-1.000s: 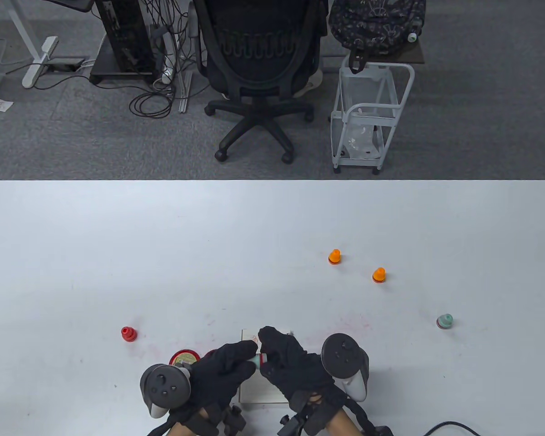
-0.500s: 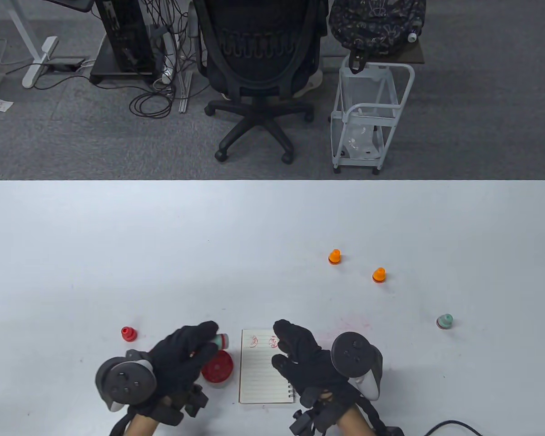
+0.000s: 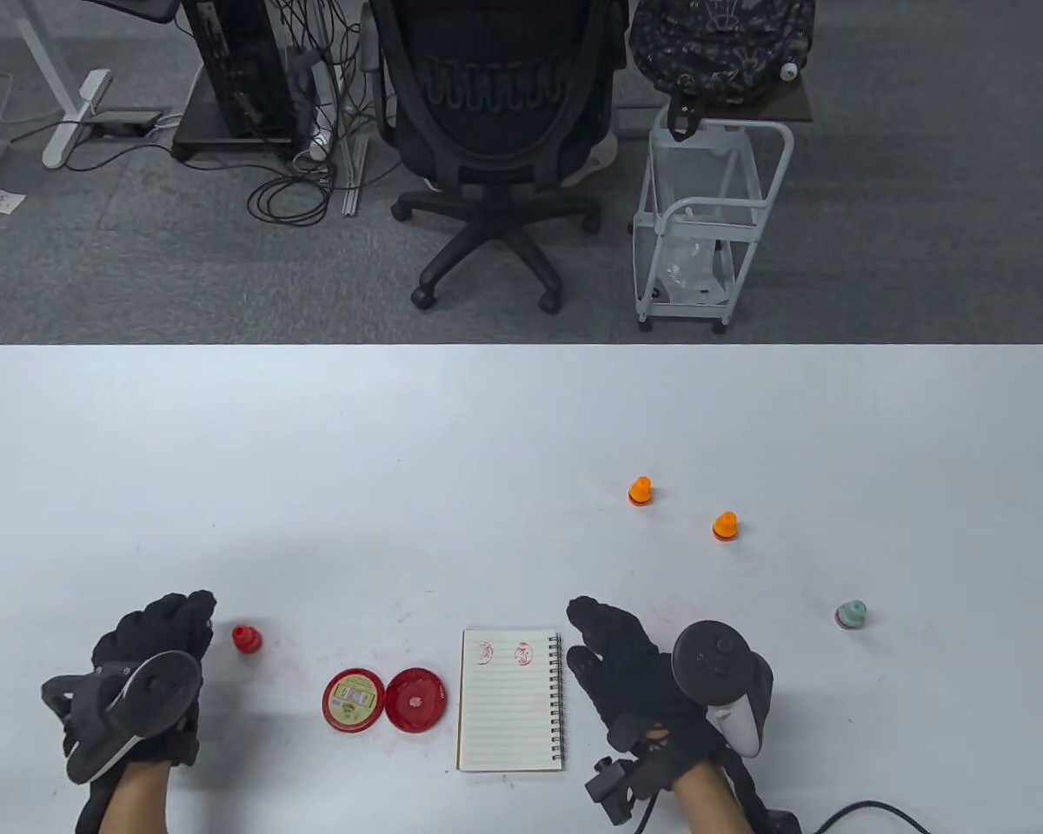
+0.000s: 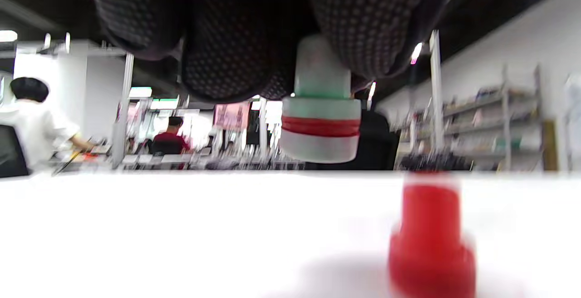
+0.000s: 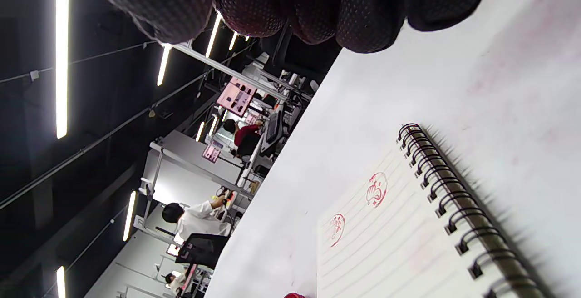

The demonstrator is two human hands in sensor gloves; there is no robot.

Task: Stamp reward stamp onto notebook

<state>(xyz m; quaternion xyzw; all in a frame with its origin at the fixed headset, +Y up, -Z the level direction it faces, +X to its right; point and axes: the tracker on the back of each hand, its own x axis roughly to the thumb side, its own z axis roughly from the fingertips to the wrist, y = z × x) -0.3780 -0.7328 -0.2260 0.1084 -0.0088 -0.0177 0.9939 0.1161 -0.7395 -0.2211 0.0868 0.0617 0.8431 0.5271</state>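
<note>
The spiral notebook [image 3: 511,699] lies open near the front edge with two red stamp prints at its top; it also shows in the right wrist view [image 5: 408,239]. My left hand [image 3: 161,647] is at the far left and holds a mint-green stamp [image 4: 321,107] by its top, just above the table, next to a red stamp [image 3: 246,639], which is also in the left wrist view [image 4: 429,239]. The held stamp is hidden in the table view. My right hand [image 3: 613,656] hovers empty just right of the notebook's spiral. The open red ink pad [image 3: 415,698] and its lid [image 3: 353,699] lie left of the notebook.
Two orange stamps [image 3: 640,491] [image 3: 725,526] stand at the middle right, and a mint-green stamp [image 3: 851,614] stands further right. The white table [image 3: 487,434] has faint red ink smudges around the notebook. A cable [image 3: 869,812] runs off the front right.
My left hand has carried the mint-green stamp from over the notebook, past the ink pad, to the far left beside the red stamp. My right hand has drawn off the notebook to its right.
</note>
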